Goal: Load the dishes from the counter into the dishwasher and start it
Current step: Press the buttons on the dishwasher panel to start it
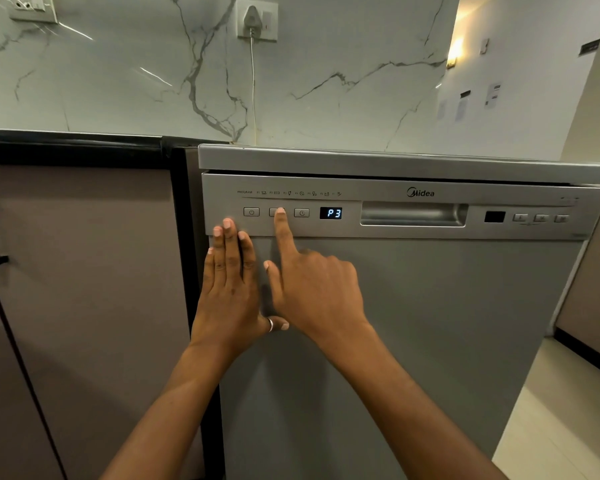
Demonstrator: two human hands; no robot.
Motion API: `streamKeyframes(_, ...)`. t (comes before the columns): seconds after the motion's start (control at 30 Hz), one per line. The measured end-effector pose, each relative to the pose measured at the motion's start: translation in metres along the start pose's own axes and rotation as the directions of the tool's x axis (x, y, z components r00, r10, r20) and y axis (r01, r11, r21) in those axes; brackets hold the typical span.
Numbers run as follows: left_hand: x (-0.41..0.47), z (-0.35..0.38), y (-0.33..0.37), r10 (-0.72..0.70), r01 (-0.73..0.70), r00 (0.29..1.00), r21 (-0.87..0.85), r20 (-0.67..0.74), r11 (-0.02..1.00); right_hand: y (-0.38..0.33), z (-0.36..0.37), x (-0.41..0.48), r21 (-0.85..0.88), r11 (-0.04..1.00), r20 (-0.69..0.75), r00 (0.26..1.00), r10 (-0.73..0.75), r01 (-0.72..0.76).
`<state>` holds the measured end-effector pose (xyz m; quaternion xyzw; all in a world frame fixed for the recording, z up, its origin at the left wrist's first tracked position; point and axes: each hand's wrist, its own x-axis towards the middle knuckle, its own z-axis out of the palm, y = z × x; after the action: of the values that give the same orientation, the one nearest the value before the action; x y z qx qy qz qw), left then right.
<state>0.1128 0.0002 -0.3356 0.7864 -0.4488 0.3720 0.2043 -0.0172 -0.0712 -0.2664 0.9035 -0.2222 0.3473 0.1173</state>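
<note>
Far left of the display point(330, 213), which reads P3, stands a brown cabinet door point(84, 271). Nearer the display, still left of it and lower, the left hand point(232, 289) lies flat on the closed dishwasher point(413, 341), fingers straight and together, holding nothing, their tips on the control panel's lower edge. A power button point(251, 212) sits left of the display. Between it and the display, the right hand point(319, 289) presses the second button point(273, 212) with its straight index fingertip, the other fingers curled and holding nothing. Above and left of the display, a plug point(252, 19) sits in a wall socket. Just right of the display is the recessed handle point(413, 214).
</note>
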Motion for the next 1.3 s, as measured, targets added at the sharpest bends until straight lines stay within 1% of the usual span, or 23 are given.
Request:
streamKeyframes(0.73, 0.0, 0.002, 0.0, -0.02, 0.02, 1.0, 0.016, -0.009, 1.0, 0.001, 0.006, 0.011, -0.037, 0.999, -0.006, 1.0, -0.01, 0.009)
streamKeyframes(0.87, 0.0, -0.001, 0.002, -0.032, 0.031, 0.999, 0.015, 0.009, 0.999, 0.002, 0.004, 0.012, -0.065, 0.998, -0.042, 0.999, 0.0, -0.002)
streamKeyframes(1.03, 0.0, -0.005, 0.006, -0.056, 0.056, 0.998, 0.01, 0.023, 0.998, 0.005, -0.006, 0.005, -0.022, 0.997, -0.052, 0.996, -0.079, 0.078)
streamKeyframes(1.17, -0.001, -0.008, 0.007, -0.075, 0.072, 0.995, 0.038, 0.067, 0.997, 0.006, -0.009, -0.004, -0.036, 0.999, -0.099, 0.995, -0.024, 0.02)
streamKeyframes(1.3, 0.0, -0.013, 0.011, -0.091, 0.086, 0.993, 0.065, 0.08, 0.994, 0.014, -0.004, -0.012, 0.031, 0.998, -0.135, 0.99, -0.041, 0.045)
